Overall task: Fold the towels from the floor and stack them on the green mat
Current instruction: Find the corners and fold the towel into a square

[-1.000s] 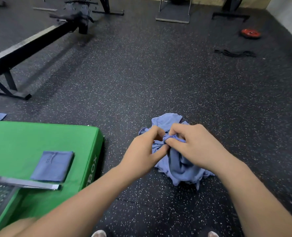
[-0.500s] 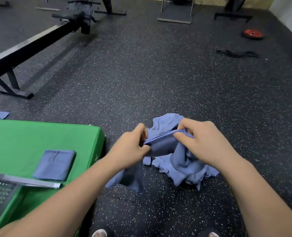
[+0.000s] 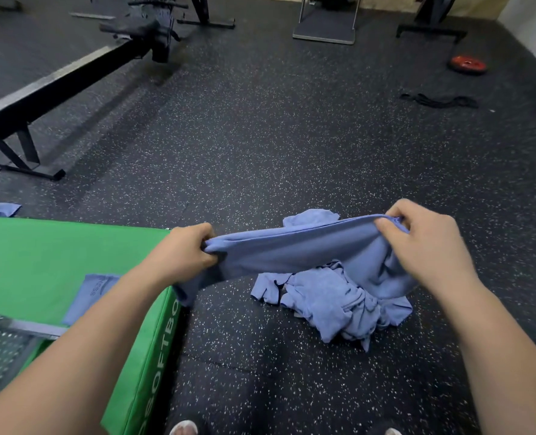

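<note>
A blue towel (image 3: 292, 255) stretched between left hand (image 3: 182, 255) and right hand (image 3: 426, 246), each pinching an edge, over a crumpled towel pile (image 3: 332, 309); green mat (image 3: 40, 262) lower left.

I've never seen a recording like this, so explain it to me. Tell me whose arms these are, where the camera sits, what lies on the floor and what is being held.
There is no machine here. The arms belong to a person, and the one camera is worn on their head, looking forward and down, so you see roughly what they see. The left hand and the right hand each grip an end of a blue towel, stretched between them in the air. Below it a crumpled pile of towels lies on the speckled gym floor. On the left is the green mat, with one folded towel on it.
</note>
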Demonstrator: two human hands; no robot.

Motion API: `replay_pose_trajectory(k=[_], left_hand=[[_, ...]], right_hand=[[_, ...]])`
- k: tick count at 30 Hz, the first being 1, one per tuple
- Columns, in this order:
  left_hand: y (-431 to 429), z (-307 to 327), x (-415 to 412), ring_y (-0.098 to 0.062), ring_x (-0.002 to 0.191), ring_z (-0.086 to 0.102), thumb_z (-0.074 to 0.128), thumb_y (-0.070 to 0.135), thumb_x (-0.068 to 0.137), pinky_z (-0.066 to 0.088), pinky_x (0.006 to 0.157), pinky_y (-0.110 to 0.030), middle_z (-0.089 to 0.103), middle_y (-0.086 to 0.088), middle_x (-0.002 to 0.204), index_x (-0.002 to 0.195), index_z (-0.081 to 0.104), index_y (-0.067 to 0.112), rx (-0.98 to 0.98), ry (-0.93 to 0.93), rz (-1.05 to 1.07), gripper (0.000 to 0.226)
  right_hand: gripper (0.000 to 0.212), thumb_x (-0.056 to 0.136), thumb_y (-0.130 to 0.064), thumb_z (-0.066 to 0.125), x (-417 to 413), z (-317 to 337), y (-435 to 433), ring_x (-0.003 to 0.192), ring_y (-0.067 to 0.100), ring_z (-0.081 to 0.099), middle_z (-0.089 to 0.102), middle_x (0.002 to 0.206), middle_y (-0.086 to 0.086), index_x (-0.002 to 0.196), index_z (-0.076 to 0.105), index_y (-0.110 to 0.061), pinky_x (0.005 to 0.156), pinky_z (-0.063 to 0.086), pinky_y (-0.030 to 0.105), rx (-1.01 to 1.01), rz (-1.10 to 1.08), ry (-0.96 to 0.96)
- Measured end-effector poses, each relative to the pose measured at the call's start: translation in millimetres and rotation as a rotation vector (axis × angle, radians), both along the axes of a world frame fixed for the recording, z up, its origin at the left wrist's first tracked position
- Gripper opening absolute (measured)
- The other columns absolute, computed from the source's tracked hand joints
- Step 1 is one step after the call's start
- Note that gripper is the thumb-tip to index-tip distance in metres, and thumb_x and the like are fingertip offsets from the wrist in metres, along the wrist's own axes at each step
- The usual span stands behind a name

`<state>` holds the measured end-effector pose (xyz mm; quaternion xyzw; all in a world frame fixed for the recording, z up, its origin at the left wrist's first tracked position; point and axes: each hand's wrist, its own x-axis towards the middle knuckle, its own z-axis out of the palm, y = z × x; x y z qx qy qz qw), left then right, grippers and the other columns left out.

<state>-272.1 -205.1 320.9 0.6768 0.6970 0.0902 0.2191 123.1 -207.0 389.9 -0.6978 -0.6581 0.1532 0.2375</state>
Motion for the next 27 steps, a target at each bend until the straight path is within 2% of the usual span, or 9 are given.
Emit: replay_pose_trajectory(k=[3,6,9,13,15,18,22,25,27], left_hand=[[0.1,6.6,-11.7,-0.017,0.065,0.058,0.075,0.019,0.080,0.039,0.055,-0.029,0.062,0.010,0.063,0.083,0.060,0.025,-0.008,-0.028,0.038,0.016],[-3.4,16.4,-13.5,-0.011,0.060,0.051,0.078,0.011,0.080,0.038,0.058,-0.028,0.063,0.014,0.060,0.082,0.067,0.024,-0.026,-0.236,0.047,0.017],[-9.6,32.4,-9.7,-0.008,0.068,0.055,0.089,0.016,0.085,0.037,0.064,-0.029,0.069,0.006,0.071,0.088,0.076,0.017,-0.057,-0.513,0.055,0.013],[-15.0,53.3,0.4,-0.008,0.083,0.069,0.089,0.018,0.086,0.055,0.077,-0.027,0.081,0.001,0.094,0.102,0.081,0.018,0.049,-0.760,0.098,0.018],[-17.4,56.3,8.6,-0.005,0.081,0.067,0.089,0.018,0.086,0.054,0.074,-0.022,0.080,0.006,0.091,0.101,0.079,0.020,0.119,-0.745,0.099,0.019],[-22.5,58.4,25.0,-0.001,0.076,0.063,0.086,0.014,0.089,0.050,0.069,-0.022,0.077,0.009,0.085,0.095,0.077,0.020,0.175,-0.689,0.034,0.012],[-29.0,60.4,41.9,-0.005,0.085,0.071,0.085,0.010,0.089,0.058,0.081,-0.030,0.081,0.008,0.093,0.098,0.081,0.027,0.166,-0.651,-0.088,0.020],[-31.7,58.1,49.3,-0.009,0.081,0.071,0.086,0.011,0.088,0.058,0.078,-0.033,0.080,0.009,0.091,0.101,0.078,0.030,0.177,-0.609,-0.097,0.025],[-33.8,57.3,51.3,-0.011,0.074,0.063,0.087,0.014,0.088,0.056,0.073,-0.038,0.078,0.006,0.087,0.103,0.070,0.028,0.178,-0.624,-0.113,0.027]], right_hand=[[0.021,0.101,-0.038,0.065,11.3,-2.1,2.4,0.073,0.024,0.062,0.065,0.071,-0.002,0.088,0.059,-0.022,0.064,0.050,0.041,0.010,-0.101,-0.006],[0.024,0.103,-0.038,0.064,13.4,-6.6,1.8,0.070,0.021,0.059,0.064,0.073,0.002,0.088,0.056,-0.021,0.061,0.046,0.039,0.005,-0.118,-0.012],[0.025,0.105,-0.038,0.063,13.3,-6.5,1.7,0.071,0.019,0.058,0.063,0.075,0.002,0.090,0.056,-0.019,0.061,0.045,0.039,0.006,-0.147,-0.004],[0.023,0.103,-0.039,0.064,8.8,-8.3,0.8,0.072,0.026,0.060,0.064,0.074,0.002,0.090,0.057,-0.021,0.065,0.052,0.043,0.002,-0.138,0.004],[0.019,0.102,-0.040,0.065,1.6,-11.0,-1.8,0.074,0.028,0.064,0.066,0.073,0.001,0.092,0.058,-0.025,0.068,0.056,0.045,-0.010,-0.107,0.006],[0.015,0.100,-0.045,0.069,-13.4,-16.4,-6.1,0.073,0.025,0.066,0.067,0.075,-0.001,0.097,0.062,-0.032,0.070,0.058,0.043,-0.024,-0.042,0.027],[0.012,0.098,-0.045,0.071,-37.5,-26.4,-9.7,0.071,0.016,0.063,0.066,0.077,-0.004,0.104,0.068,-0.036,0.071,0.054,0.038,-0.040,0.090,0.072],[0.013,0.097,-0.047,0.073,-62.5,-29.1,-18.3,0.060,0.009,0.051,0.053,0.063,-0.006,0.105,0.072,-0.038,0.067,0.046,0.034,-0.041,0.210,0.171],[0.014,0.096,-0.048,0.074,-80.5,-29.1,-27.5,0.056,0.010,0.043,0.044,0.057,-0.006,0.105,0.073,-0.037,0.061,0.041,0.032,-0.021,0.295,0.237]])
